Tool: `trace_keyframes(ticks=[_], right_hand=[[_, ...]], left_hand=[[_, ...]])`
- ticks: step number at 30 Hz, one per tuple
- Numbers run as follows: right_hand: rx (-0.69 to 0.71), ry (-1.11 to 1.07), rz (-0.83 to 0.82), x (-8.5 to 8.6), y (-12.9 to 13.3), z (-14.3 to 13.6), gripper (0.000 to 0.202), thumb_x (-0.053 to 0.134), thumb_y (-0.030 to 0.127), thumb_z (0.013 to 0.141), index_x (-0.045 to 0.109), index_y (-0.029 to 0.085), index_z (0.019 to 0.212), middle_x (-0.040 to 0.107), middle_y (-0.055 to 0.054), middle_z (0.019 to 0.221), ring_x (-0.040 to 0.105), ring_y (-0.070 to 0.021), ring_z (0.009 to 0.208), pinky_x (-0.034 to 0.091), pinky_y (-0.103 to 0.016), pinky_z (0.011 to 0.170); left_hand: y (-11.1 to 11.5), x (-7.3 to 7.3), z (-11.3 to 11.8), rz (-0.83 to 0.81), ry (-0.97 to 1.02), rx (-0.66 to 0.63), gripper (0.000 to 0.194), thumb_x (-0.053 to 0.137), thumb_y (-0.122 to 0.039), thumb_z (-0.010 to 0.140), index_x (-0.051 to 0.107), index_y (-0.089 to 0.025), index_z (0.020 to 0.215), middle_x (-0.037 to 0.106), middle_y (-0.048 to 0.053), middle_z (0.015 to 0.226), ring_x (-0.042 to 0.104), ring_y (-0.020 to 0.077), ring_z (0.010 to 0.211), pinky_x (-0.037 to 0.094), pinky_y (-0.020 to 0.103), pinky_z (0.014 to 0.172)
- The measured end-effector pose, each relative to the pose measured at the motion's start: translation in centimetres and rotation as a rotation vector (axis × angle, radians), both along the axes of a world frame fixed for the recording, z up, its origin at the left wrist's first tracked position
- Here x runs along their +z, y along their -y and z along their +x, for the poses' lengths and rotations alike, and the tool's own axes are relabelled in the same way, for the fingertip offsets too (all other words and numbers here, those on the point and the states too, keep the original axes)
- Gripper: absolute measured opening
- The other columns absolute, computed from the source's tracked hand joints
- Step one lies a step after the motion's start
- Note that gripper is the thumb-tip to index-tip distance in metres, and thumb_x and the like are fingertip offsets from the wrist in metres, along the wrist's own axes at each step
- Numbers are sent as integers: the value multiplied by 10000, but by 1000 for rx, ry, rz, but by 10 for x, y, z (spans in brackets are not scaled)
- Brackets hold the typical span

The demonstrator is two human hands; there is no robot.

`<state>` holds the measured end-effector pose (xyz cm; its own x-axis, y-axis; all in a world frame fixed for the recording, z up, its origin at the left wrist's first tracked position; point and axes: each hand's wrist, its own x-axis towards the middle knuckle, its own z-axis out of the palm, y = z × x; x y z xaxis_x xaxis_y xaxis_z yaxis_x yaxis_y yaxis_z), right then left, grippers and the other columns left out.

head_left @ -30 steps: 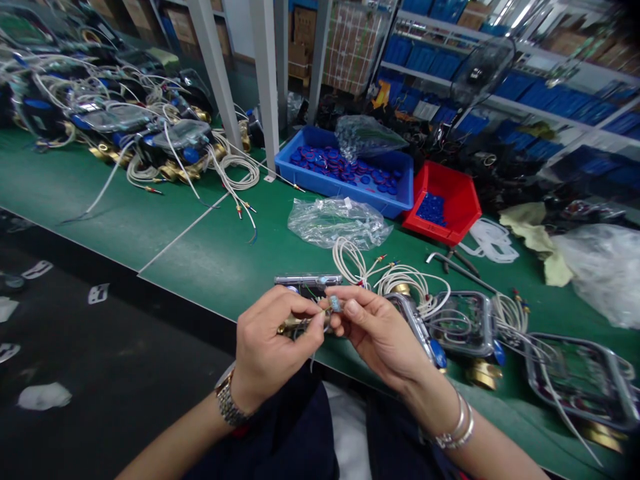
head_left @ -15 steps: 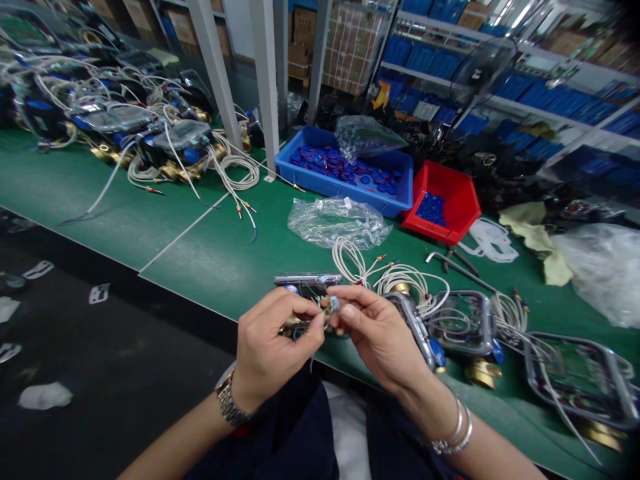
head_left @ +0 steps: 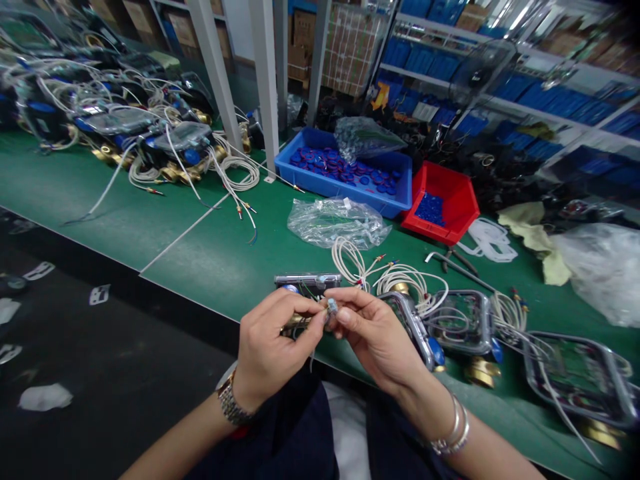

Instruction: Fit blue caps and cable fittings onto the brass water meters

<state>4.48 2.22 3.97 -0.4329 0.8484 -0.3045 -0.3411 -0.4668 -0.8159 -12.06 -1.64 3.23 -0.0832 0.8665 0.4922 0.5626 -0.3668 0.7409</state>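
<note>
A small pale blue connector (head_left: pixel 332 306) sits between my two hands, over the bench's near edge. My right hand (head_left: pixel 373 331) pinches it between thumb and fingertips. My left hand (head_left: pixel 280 331) is closed in a pinch on thin wires that meet the connector; the wire ends are hidden by the fingertips. Just behind the hands stands a meter with a clear-edged case (head_left: pixel 306 280), its lower part covered by my hands. To the right of my right hand are further meters with clear covers (head_left: pixel 460 323), brass fittings (head_left: pixel 483 372) and coiled white cables (head_left: pixel 413 283).
On the green bench (head_left: pixel 200 257) lies a clear plastic bag (head_left: pixel 339 223). Behind it stand a blue bin (head_left: pixel 327 181) of blue discs and a red bin (head_left: pixel 457 207) with small blue parts. Many cabled meters (head_left: pixel 135 127) crowd the far left. Pliers (head_left: pixel 460 262) lie at right.
My fingertips have drawn closer together around the connector, and the left fingers have shifted slightly right and up. Less wire shows between the hands. The bench things stay put.
</note>
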Motion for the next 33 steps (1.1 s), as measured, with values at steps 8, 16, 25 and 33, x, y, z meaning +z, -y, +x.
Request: trace_keyframes(ticks=[8,16,25,33], right_hand=[[9,44,60,1,0,0,341,875,327,722,768,217,1026,692,-17,880,558,-113,713,458,-235,629],[-48,624,891,13,1,-2,575,779,257,841,483,272,1334,653,-35,1007,608,-183,867,516,-346,821],[222,1257,1758,26,-14,9,203,437,175,1008,638,186,980,618,-116,1044,492,-272,1038,463,-429,906],[137,1111,1338,31,-11,-5,272,409,200,1021,577,176,808,567,-87,967,460,-230,1001,463,-391,917]], left_hand=[[6,-7,2,50,9,27,311,737,-141,842,613,-221,1116,733,-9,918,707,117,785,561,213,758],[3,-11,-7,163,-329,-85,492,561,-49,929,559,-218,1392,743,69,1115,704,183,984,546,300,922],[1,5,-19,24,-294,-202,290,520,-97,973,699,-181,1185,753,63,1117,707,144,993,542,246,909],[1,17,-15,271,-590,195,163,708,-219,890,763,-305,1017,780,-42,872,615,200,793,423,461,963]])
